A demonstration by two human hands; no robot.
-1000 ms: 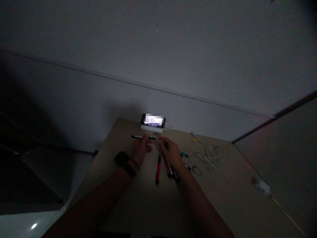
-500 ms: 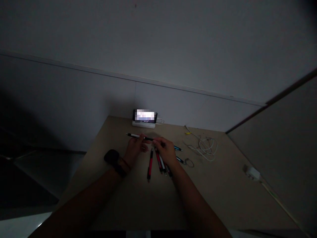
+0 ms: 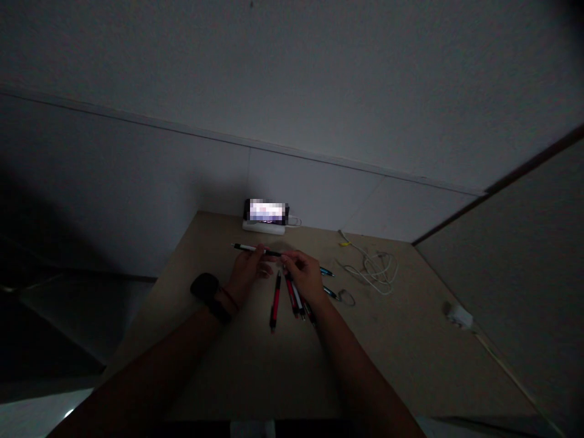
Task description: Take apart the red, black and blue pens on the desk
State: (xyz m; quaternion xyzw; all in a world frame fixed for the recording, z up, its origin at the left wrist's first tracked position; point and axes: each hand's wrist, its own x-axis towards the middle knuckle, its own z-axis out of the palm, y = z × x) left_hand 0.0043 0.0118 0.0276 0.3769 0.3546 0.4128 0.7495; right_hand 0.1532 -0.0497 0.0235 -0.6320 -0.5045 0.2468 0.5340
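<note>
Between both hands, a white and black pen point(image 3: 246, 247) lies roughly level above the table. My left hand point(image 3: 247, 267) is closed around its barrel, thumb on top. The fingertips of my right hand point(image 3: 303, 272) pinch the pen's dark right end. Just below the hands, a red and black pen point(image 3: 275, 302) rests on the table by itself. Several more pens, among them a red one point(image 3: 291, 294) and a white one point(image 3: 298, 299), lie bunched under my right hand, which partly covers them. Two blue pens point(image 3: 326, 272) stick out past its right side.
A lit phone point(image 3: 266, 212) leans on a white block point(image 3: 263, 228) near the wall. White cable point(image 3: 376, 271) is coiled at the right, near a small ring point(image 3: 347, 297). A white plug point(image 3: 460, 316) sits by the right partition. The table point(image 3: 392, 359) meets the wall behind.
The view has shifted very slightly. Both hands keep the same grip on the pen, and the pens on the table stay in place.
</note>
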